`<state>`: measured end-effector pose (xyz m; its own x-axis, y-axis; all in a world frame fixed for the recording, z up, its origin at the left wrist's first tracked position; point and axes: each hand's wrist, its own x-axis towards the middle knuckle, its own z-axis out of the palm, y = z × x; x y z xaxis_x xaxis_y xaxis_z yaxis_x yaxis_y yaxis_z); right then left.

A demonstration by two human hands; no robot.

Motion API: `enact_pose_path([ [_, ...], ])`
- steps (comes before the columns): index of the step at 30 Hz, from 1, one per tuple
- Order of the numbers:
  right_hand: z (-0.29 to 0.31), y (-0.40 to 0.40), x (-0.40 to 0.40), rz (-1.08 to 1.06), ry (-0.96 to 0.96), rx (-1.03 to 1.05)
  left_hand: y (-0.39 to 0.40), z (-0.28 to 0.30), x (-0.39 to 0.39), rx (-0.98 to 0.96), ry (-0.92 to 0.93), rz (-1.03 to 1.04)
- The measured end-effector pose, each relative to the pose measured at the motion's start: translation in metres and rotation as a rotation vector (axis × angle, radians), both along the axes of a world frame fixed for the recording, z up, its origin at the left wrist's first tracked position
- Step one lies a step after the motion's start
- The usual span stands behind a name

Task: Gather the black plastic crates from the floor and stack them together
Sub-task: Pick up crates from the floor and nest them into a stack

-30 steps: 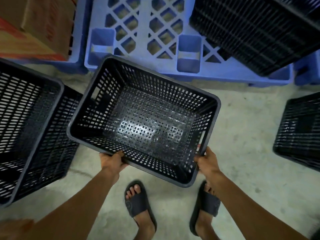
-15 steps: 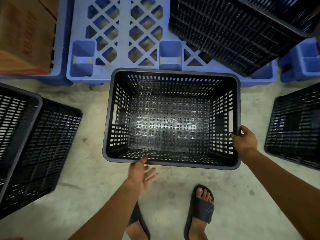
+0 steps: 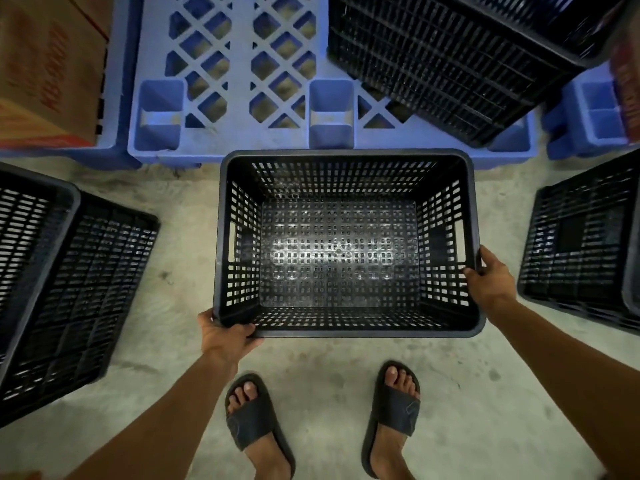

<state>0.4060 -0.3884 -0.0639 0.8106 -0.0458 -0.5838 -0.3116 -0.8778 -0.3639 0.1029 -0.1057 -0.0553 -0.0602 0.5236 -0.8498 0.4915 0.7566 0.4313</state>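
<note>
An empty black plastic crate (image 3: 341, 332) stands upright and square in front of me, open side up. My left hand (image 3: 223, 336) grips its near left corner at the rim. My right hand (image 3: 490, 278) holds the right rim just below the handle slot. A second black crate (image 3: 74, 285) lies tipped on its side to the left. A third black crate (image 3: 581, 244) lies tipped at the right edge. Another black crate (image 3: 440, 60) rests tilted on the blue pallet at the back right.
Blue plastic pallets (image 3: 239, 74) line the back, with a cardboard box (image 3: 45, 71) on the left one. My two feet in black slides (image 3: 254, 424) stand on the concrete floor (image 3: 329, 386) just behind the held crate.
The crate has turned from skewed to square in front of me. My right hand slid from the near edge to the right rim, and my left hand let go, then gripped the near left corner.
</note>
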Motion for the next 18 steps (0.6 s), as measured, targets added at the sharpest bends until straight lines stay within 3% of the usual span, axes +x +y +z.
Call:
enact_pose_path([
  [7,-0.001,-0.015,-0.001,0.019,0.031,-0.038,-0.005,0.004,-0.014,-0.028,0.012,-0.194],
  [15,0.036,-0.028,-0.043,0.314,0.076,-0.082,-0.008,0.037,-0.008,0.044,0.103,-0.538],
  [18,0.061,-0.038,-0.063,0.336,0.049,0.014,-0.02,0.065,0.007,0.051,0.06,-0.646],
])
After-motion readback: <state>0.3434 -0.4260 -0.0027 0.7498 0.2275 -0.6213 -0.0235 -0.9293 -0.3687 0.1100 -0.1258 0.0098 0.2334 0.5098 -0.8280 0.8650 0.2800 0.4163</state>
